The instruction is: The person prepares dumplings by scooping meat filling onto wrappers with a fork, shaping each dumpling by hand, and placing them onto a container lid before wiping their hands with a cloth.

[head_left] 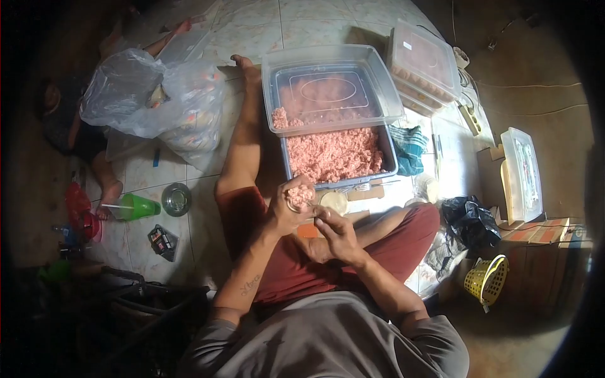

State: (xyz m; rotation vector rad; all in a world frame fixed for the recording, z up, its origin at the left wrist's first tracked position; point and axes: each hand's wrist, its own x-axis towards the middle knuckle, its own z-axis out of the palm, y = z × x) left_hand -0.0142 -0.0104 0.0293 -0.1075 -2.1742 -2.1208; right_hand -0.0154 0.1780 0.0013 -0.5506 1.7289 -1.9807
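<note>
My left hand [285, 211] is wrapped round a small round cup heaped with a pink, crumbly mixture [300, 194]. Close beside it, my right hand [339, 236] is closed in a pinch on something thin, perhaps a handle, too small to make out. Just beyond both hands, a grey-blue tub [340, 184] holds a mass of the same pink mixture [337, 154]. A clear plastic bin [395, 107] rests across the tub's far part, with clumps of the mixture in its near left corner. A pale round lid or dish [334, 201] lies behind my hands.
Lidded clear boxes [425, 60] are stacked at the far right, near a teal striped cloth [409, 150]. Leftward are a bulging plastic bag [189, 107], a green cup [140, 206], a glass ashtray [176, 199] and another person's foot [111, 191]. A yellow basket [485, 281] stands right.
</note>
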